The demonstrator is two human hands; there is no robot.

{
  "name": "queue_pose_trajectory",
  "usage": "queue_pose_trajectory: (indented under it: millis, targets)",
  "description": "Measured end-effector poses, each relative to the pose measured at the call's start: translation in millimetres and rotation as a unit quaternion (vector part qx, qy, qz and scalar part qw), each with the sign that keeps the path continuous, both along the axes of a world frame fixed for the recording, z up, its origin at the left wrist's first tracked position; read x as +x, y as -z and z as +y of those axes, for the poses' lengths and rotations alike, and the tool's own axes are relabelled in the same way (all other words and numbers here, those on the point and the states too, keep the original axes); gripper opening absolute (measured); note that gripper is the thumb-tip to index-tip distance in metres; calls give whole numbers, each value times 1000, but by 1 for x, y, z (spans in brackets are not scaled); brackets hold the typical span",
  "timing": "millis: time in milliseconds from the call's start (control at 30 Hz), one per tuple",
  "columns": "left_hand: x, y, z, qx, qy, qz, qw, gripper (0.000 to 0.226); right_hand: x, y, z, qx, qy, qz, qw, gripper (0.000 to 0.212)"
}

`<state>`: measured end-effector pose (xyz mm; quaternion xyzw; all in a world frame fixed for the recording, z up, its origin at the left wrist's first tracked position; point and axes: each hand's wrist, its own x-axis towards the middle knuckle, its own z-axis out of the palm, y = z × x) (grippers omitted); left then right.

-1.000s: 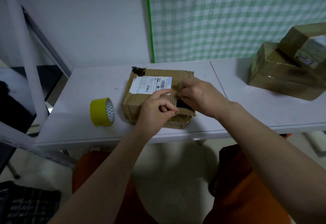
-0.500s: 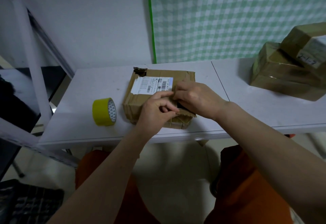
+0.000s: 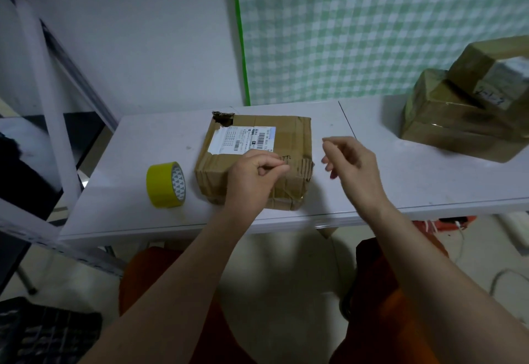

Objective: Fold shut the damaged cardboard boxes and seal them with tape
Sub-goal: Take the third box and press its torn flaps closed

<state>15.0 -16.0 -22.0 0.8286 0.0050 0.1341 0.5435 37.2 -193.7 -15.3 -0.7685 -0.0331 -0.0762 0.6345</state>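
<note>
A crumpled brown cardboard box (image 3: pixel 289 137) with a white shipping label (image 3: pixel 243 140) lies on the white table (image 3: pixel 400 186). Its far left corner (image 3: pixel 223 118) is torn open, while its near right flap lies flat. My left hand (image 3: pixel 252 177) rests on the box's near top edge with its fingers curled and thumb against the forefinger; I cannot tell whether it pinches cardboard. My right hand (image 3: pixel 350 160) hovers just right of the box, fingers loosely bent, holding nothing. A yellow tape roll (image 3: pixel 166 184) stands on edge to the left of the box.
Two taped brown boxes (image 3: pixel 458 123) are stacked at the table's far right. A white metal frame (image 3: pixel 48 100) slants along the left side. A green checked cloth (image 3: pixel 372 28) hangs behind the table. My orange-clad knees are below the table edge.
My right hand has let go of the box's near right flap and drawn away to the right. The dark gap under that flap is closed. My left hand stays on the box.
</note>
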Motion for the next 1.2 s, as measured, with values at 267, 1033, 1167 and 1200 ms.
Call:
queue_pose_trajectory:
  millis: [267,1033,1167,1200]
  targets:
    - [2,-2,-9,95,-66,34,993,7,-16,18,19,42,38,76,995,16]
    - [0,32,-4,432,35,-127,892,53,-16,23,32,243,65,162,954,21]
    - [1,36,-5,439,17,-137,888,49,-15,23,32,256,61,175,949,24]
    - [1,37,-6,434,14,-139,890,49,-16,24,31,258,59,178,948,25]
